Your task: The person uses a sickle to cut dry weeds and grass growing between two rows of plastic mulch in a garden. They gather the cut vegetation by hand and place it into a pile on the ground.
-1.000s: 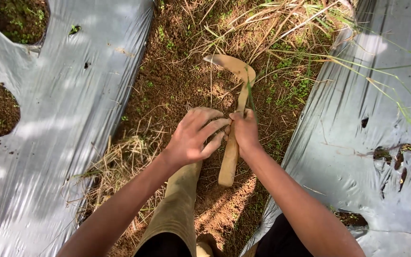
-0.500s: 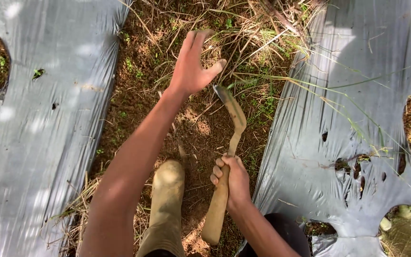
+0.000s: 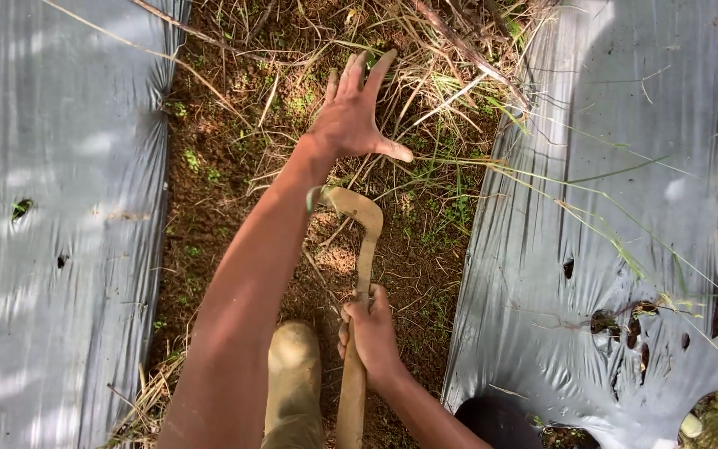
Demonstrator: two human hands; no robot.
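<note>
My right hand [image 3: 371, 334] grips the wooden handle of a sickle [image 3: 357, 249]. Its curved, dirt-coated blade hooks to the left just under my left forearm, above the soil. My left hand [image 3: 356, 112] reaches forward with fingers spread wide, holding nothing, over a clump of dry grass and green weeds [image 3: 425, 75] in the soil furrow [image 3: 226, 175]. My olive rubber boot [image 3: 292, 374] stands on the soil below the sickle.
Grey plastic mulch sheets cover the beds on the left [image 3: 60, 224] and the right [image 3: 625, 191]. The right sheet has torn holes [image 3: 625, 316] and planting holes showing soil. Long grass stalks lie across the right sheet.
My left hand let go of the handle and stretched forward over the grass. The right hand turned the sickle so its blade now hooks left. The view moved forward along the furrow.
</note>
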